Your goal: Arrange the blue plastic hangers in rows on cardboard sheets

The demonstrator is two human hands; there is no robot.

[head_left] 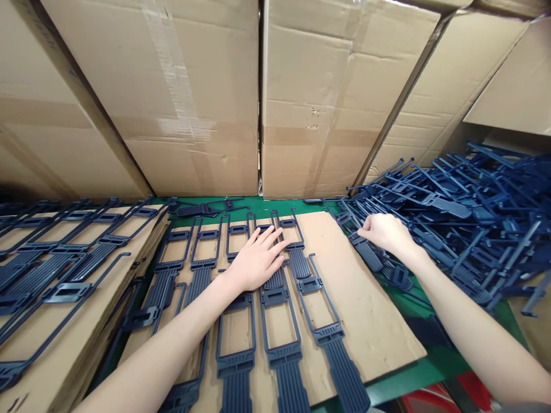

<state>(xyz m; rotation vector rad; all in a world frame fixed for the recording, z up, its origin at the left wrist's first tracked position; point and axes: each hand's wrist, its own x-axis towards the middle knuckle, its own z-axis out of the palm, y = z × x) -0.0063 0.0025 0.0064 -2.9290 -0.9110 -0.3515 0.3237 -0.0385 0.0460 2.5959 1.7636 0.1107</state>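
My left hand (257, 259) lies flat with fingers stretched out on a row of dark blue plastic strap parts (275, 321) laid side by side on a brown cardboard sheet (365, 310). My right hand (385, 231) reaches to the right, its fingers curled on one dark blue part (370, 255) at the near edge of a loose heap of the same parts (473, 229). Which part its fingers grip is partly hidden.
Large cardboard boxes (336, 97) stand as a wall behind the green table (413, 376). At the left, a stack of cardboard sheets (64, 344) carries more blue parts in rows. A red object (430, 398) shows at the bottom right.
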